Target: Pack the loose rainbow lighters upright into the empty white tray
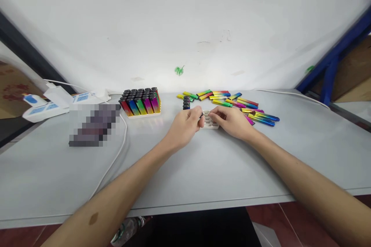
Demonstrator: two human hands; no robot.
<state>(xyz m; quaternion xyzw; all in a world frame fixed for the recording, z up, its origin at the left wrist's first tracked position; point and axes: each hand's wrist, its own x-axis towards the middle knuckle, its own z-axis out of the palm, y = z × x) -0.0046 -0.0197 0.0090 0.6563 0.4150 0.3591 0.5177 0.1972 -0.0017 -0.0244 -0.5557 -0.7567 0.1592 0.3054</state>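
Observation:
A small white tray (211,126) with rows of holes lies in front of me, between my hands. Several lighters (186,102) with black tops stand in a row at its left side, partly covered by my left hand (185,123). That hand is closed, and the black end of a lighter (201,115) shows between thumb and forefinger; the rest of it is hidden. My right hand (232,121) has its fingers bent and closed on the right side of the tray, over the holes. Beyond and beside it lie loose shiny rainbow-coloured lighters (222,103).
At the back left stands a white tray (142,116) packed with upright lighters (140,102). A blurred-out dark object (95,125), a white cable (116,158) and a power strip (52,110) lie farther left. The white wall (185,27) rises behind the table.

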